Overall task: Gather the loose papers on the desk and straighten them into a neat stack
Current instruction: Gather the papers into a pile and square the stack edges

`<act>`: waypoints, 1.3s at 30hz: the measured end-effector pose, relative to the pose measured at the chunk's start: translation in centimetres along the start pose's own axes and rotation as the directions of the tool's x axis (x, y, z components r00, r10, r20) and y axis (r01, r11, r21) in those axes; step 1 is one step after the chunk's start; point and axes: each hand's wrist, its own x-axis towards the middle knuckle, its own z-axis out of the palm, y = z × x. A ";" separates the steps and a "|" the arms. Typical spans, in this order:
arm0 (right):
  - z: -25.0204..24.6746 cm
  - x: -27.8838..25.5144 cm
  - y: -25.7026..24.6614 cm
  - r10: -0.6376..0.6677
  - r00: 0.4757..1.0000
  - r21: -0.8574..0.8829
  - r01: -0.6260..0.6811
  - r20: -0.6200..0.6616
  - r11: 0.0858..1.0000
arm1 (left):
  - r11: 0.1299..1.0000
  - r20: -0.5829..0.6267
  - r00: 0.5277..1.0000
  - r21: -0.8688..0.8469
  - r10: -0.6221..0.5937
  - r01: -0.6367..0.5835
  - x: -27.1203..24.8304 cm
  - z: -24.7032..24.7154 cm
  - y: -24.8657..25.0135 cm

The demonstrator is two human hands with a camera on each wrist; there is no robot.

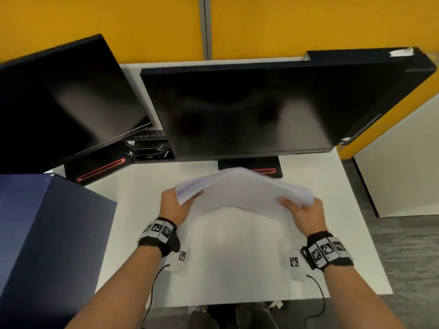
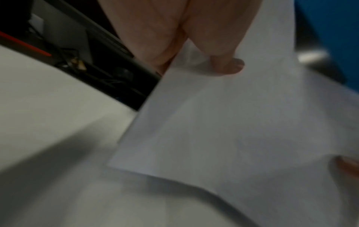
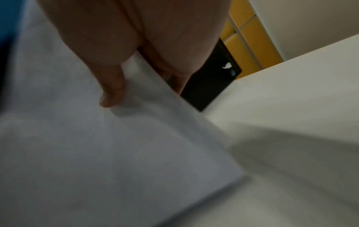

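A sheaf of white papers point(image 1: 240, 193) is held up off the white desk point(image 1: 237, 257), bowed upward in the middle and blurred. My left hand point(image 1: 177, 203) grips its left edge, thumb on the near face point(image 2: 227, 67). My right hand point(image 1: 304, 212) grips its right edge, thumb pressing the sheet point(image 3: 113, 92). The papers point(image 2: 233, 130) fill much of the left wrist view, and the papers point(image 3: 106, 153) also fill much of the right wrist view, with the desk below. The other fingers of both hands are hidden behind the sheets.
Two dark monitors point(image 1: 249, 110) point(image 1: 59, 100) stand at the back, their bases on the desk behind the papers. A dark blue box point(image 1: 47, 245) sits at the left. Yellow partition panels point(image 1: 308, 24) close off the rear. The desk's right edge point(image 1: 370, 233) borders grey carpet.
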 end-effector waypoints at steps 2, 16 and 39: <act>-0.3 -0.1 -2.0 -0.049 0.995 0.075 0.056 -0.091 0.996 | 0.993 -0.087 0.990 -0.017 0.113 -0.115 -0.1 -0.4 1.7; -0.7 -1.4 -0.3 -0.039 0.993 0.011 0.040 -0.112 0.999 | 0.992 -0.046 0.992 -0.039 0.115 -0.117 -1.5 -0.2 1.3; 0.2 -2.8 1.9 0.013 0.999 0.105 -0.009 -0.037 0.994 | 0.986 -0.076 0.994 -0.140 0.075 -0.085 -3.1 0.7 -1.0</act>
